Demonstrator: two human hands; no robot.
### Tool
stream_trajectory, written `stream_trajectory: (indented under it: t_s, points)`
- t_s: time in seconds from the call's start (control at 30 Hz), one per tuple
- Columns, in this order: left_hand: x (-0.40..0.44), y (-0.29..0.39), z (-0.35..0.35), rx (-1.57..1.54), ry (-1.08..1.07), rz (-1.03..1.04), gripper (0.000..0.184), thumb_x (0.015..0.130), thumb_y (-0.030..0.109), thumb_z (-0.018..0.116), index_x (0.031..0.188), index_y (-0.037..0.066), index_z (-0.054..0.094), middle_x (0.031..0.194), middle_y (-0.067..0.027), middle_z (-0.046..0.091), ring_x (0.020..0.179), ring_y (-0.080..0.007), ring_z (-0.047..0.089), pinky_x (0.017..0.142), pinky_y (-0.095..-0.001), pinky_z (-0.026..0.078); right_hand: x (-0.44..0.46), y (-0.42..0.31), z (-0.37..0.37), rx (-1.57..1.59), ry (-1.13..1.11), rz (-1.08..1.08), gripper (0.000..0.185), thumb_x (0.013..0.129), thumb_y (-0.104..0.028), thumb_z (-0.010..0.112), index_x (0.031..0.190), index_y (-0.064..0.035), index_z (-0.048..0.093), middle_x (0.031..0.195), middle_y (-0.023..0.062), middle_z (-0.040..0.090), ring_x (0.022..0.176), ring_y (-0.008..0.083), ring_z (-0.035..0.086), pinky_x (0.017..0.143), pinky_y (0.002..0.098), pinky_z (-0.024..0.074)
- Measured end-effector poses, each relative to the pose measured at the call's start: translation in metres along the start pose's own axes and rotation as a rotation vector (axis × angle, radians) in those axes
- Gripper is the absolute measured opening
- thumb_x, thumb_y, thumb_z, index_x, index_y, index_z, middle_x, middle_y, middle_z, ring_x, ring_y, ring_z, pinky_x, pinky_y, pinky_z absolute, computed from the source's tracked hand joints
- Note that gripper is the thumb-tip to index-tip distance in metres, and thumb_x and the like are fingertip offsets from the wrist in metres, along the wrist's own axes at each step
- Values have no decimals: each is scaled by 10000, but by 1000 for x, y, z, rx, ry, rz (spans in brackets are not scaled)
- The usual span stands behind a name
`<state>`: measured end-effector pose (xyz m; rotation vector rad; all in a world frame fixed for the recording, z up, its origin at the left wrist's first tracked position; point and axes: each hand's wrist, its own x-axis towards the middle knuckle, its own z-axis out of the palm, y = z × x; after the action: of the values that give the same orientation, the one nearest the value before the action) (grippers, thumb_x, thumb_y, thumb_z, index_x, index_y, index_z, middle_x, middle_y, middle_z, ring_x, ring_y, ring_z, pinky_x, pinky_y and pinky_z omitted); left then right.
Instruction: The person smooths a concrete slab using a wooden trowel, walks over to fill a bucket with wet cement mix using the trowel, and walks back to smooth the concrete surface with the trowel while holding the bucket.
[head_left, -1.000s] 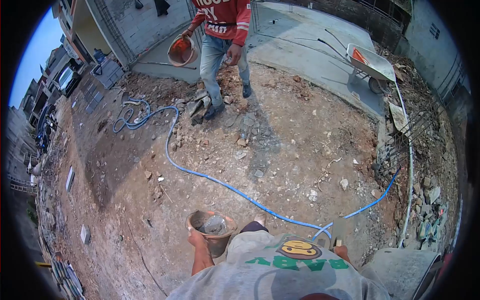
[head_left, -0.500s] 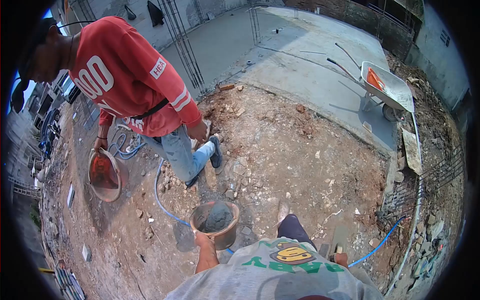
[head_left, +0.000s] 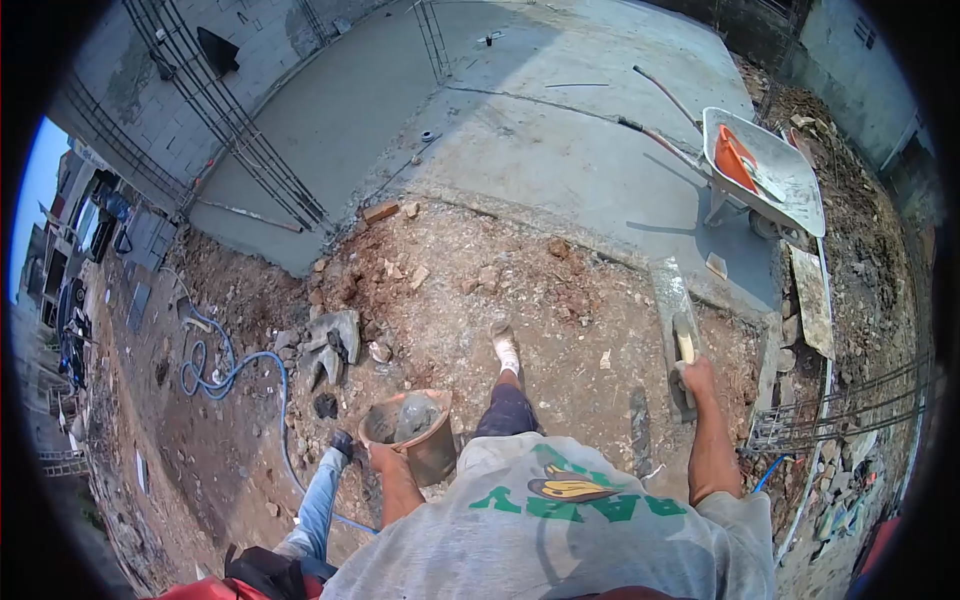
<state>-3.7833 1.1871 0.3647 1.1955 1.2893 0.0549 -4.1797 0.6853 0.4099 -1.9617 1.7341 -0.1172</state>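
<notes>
My left hand grips the near left rim of an orange-brown bucket. Grey wet mortar fills part of that bucket, which hangs beside my left leg. Out to the other side, my right hand is closed around the pale handle of a long, flat plastering trowel. The trowel's blade points forward, above the dirt near the concrete slab's edge. My foot, in a light covering, is stepping ahead on the rubble.
The grey concrete slab lies ahead. A wheelbarrow holding an orange item stands at its right. Rebar columns rise at the left, and a blue hose crosses the ground. A co-worker's jeans leg is close at my left.
I have moved forward with the bucket. My right hand has swung out to the front right, bringing the trowel into full view. The co-worker has passed to the bottom left, mostly out of view.
</notes>
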Motion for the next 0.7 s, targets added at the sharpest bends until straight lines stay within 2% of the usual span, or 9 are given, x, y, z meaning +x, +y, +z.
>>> stream_trajectory:
  t_s: [0.07,0.13,0.2,0.3,0.4,0.5,0.57,0.67,0.7]
  points:
    - [14,-18,76,-110,-246,36,510,907,268,462,1259,-100,433,1235,-250,505,1005,-375,604,732,-512,556,58,-4,34,46,12,56,448,684,-231,648,1010,76,633,959,301,643,936,434,630,794,458,524]
    - [-15,-21,178,-110,-325,18,516,914,257,448,1271,-114,415,1246,-256,498,1041,-391,593,775,-529,558,86,-35,50,-199,82,63,409,694,-193,596,1005,69,645,989,304,640,967,421,629,827,450,518]
    - [-14,-18,202,78,-89,7,541,927,269,446,1295,-124,390,1268,-253,488,1058,-402,588,796,-532,561,112,-56,47,-180,-153,370,416,680,-172,562,1005,71,653,1030,304,634,1005,409,624,869,436,505]
    - [-57,18,298,33,-73,38,545,923,309,478,1295,-84,409,1257,-227,496,1036,-390,586,770,-522,547,162,-32,80,-170,-305,506,427,667,-183,562,986,83,660,1038,313,629,1026,404,619,888,430,497]
    - [-68,28,406,31,-93,42,532,920,310,490,1296,-59,411,1264,-218,485,1037,-394,574,775,-546,532,208,-63,94,-133,-345,536,438,671,-192,559,987,95,656,1028,311,633,1031,404,617,892,431,495]
    - [-108,24,513,-20,-94,22,528,922,308,488,1298,-53,400,1267,-219,473,1031,-410,566,775,-591,519,268,-229,47,-184,-374,538,409,676,-156,562,974,110,652,961,299,656,918,379,668,778,410,541]
    - [-123,17,572,47,-180,54,569,953,367,423,1337,-45,342,1289,-217,445,1082,-396,542,838,-560,515,342,-243,81,-134,-376,532,391,684,-134,567,974,116,646,914,292,665,822,351,695,683,389,559]
    - [-109,-4,677,-7,-249,77,549,978,396,363,1352,-6,372,1311,-187,464,1086,-373,549,875,-544,519,472,-320,94,12,-479,619,411,694,-156,576,1004,105,642,941,285,665,862,367,685,724,400,553]
    - [-133,-8,731,-60,-358,51,524,980,386,361,1338,5,407,1316,-177,477,1082,-368,555,882,-550,516,528,-331,118,-276,-339,246,398,711,-186,576,996,79,659,946,270,669,904,386,669,766,413,542]
